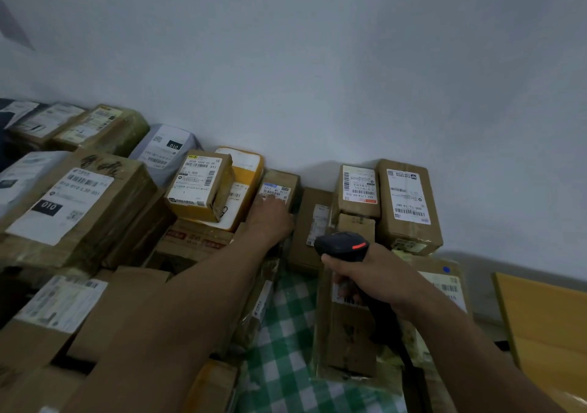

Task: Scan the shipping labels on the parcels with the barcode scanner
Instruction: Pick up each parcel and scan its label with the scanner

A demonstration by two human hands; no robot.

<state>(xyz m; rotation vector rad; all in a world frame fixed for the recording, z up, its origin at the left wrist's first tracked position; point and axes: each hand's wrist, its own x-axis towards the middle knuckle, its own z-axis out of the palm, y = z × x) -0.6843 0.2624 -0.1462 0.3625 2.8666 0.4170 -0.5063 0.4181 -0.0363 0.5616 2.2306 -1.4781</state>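
We rest our left hand [270, 218] on a small parcel [283, 178] and hold the barcode scanner [341, 244] in our right hand [365, 272].
A pale wall [317, 63] backs a heap of taped cardboard parcels on a green checked cloth [286, 365]. The biggest, a large carton [127, 190] with a "010" label, lies at the left, and a tall carton [408, 237] stands against the wall at the right. Between them, near the wall, sits the small parcel; our left fingers lie stretched flat over it, touching the lower edge of its shipping label [276, 191]. Our right fingers curl round the black scanner's handle, and its head, which has a red button, points toward the parcels at the back.
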